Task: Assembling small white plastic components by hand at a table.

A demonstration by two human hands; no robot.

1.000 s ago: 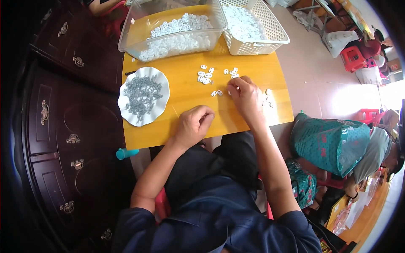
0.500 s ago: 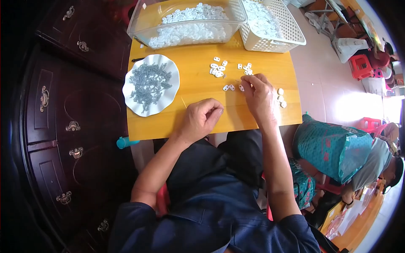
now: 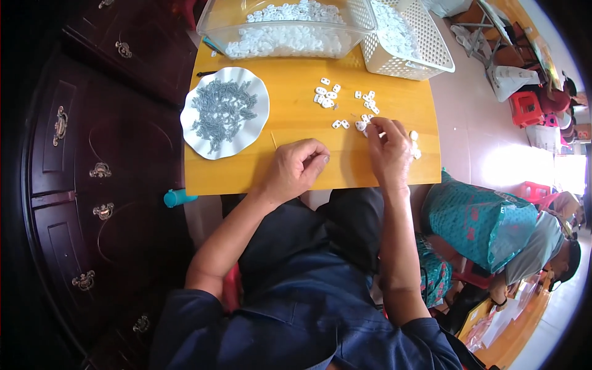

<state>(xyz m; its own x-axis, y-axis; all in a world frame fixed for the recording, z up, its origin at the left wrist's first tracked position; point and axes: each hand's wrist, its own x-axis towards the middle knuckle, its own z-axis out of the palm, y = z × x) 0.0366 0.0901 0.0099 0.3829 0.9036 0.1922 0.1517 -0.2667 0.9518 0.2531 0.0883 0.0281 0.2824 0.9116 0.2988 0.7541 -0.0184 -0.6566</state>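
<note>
My right hand (image 3: 391,150) bends over the right side of the wooden table, thumb and fingertips pinched at a small white two-hole plastic piece (image 3: 361,126). Its fingers partly cover that spot. Near the front edge rests my left hand (image 3: 298,165), fingers curled and thumb against the forefinger; whatever it holds is hidden. Beyond the hands lie a loose cluster of white two-hole pieces (image 3: 325,95) and a second group (image 3: 369,100). Several white pieces (image 3: 415,143) sit right of my right hand. A scalloped white plate (image 3: 262,115) on the left carries many small grey metal-looking parts (image 3: 225,111).
A clear plastic bin (image 3: 283,31) and a white perforated basket (image 3: 425,65), both with many white pieces, stand along the table's far edge. Dark drawers (image 3: 117,129) flank the left. Teal sacks (image 3: 478,216) stand on the right, with another person (image 3: 542,250) beyond.
The whole view has shifted a little. My right hand has moved slightly right among the white pieces, fingers still pinched. My left hand keeps its curled pose at the table's front.
</note>
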